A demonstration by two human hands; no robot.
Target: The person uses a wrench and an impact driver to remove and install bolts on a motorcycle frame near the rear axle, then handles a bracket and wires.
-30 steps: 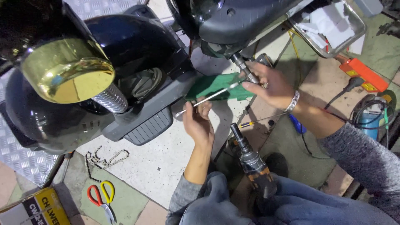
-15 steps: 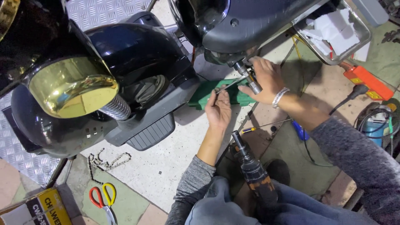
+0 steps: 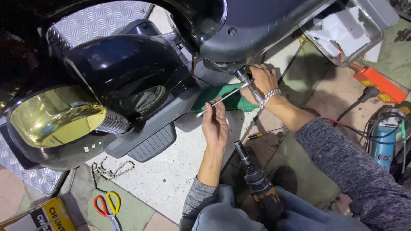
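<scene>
Hands hold rod; tray holds paper.

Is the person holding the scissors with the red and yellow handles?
No, the scissors lie on the floor alone, while the left hand holds a thin metal rod and the right hand grips a socket tool.

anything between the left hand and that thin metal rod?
Nothing visible. The left hand already has its fingers on the thin metal rod, which runs up to the socket tool gripped by the right hand.
</scene>
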